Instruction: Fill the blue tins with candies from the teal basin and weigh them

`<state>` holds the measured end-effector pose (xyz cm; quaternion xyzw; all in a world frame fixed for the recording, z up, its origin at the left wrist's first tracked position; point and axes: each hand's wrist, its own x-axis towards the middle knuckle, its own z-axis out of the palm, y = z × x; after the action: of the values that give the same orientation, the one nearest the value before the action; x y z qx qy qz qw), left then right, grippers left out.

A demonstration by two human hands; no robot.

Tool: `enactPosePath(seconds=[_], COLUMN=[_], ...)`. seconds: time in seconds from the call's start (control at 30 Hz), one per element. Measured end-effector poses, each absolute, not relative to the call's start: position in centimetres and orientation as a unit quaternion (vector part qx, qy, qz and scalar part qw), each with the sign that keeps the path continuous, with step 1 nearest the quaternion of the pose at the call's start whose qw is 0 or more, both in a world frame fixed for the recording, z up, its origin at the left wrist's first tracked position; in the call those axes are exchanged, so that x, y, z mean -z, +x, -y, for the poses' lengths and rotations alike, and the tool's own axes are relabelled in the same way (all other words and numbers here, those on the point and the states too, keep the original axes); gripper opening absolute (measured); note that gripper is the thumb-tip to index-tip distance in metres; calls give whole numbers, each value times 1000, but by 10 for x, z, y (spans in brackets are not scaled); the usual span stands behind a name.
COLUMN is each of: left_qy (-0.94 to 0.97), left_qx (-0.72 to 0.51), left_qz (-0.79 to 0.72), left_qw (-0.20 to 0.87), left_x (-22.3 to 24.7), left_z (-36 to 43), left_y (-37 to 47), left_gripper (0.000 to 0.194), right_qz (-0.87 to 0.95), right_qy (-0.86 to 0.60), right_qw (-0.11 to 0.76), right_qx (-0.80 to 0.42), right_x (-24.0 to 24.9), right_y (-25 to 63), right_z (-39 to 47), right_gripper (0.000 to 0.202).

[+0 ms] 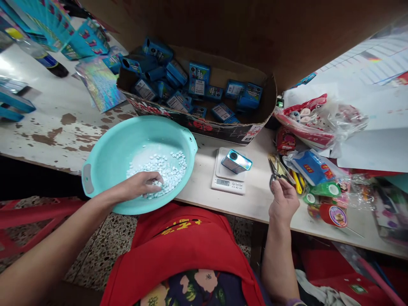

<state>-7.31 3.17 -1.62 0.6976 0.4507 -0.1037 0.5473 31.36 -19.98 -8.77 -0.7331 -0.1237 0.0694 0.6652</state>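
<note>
My left hand [145, 185] reaches into a turquoise basin [111, 146], its fingers curled round some of the small pale candies [168, 170]. A small blue box [236, 161] rests tilted on a white digital scale [228, 187] between my hands. Over the table's front edge, to the right of the scale, is my right hand [283, 199], fingers bent together beside the scissors [273, 168]; whether anything is between its fingertips is too small to tell.
Behind the basin stands an open cardboard box [223, 132] with several blue boxes inside. Packets, tape and a red tub [333, 214] crowd the right side. A bottle [41, 53] lies at the far left.
</note>
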Motion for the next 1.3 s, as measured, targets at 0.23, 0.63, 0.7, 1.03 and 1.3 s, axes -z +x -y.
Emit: enactPosePath(seconds=[0.23, 0.63, 0.7, 1.03, 1.3], left_qy=[343, 106, 128, 348, 375], left_qx=[-252, -418, -460, -625, -613], left_qz=[-513, -489, -440, -391, -416], left_qw=[746, 758, 760, 579, 558], left_x=[6, -11, -28, -58, -54], left_z=[-36, -30, -28, -24, -25], left_y=[-75, -39, -32, -3, -8], left_gripper=[24, 27, 30, 34, 33], right_qz=[252, 446, 538, 688, 688], right_qy=[-721, -713, -656, -595, -607], right_qw=[630, 532, 514, 372, 355], right_qx=[-142, -98, -128, -186, -183], right_x=[77, 10, -10, -14, -12], right_y=[292, 238, 212, 122, 117], right_z=[168, 96, 87, 41, 37], right_gripper=[54, 40, 38, 30, 23])
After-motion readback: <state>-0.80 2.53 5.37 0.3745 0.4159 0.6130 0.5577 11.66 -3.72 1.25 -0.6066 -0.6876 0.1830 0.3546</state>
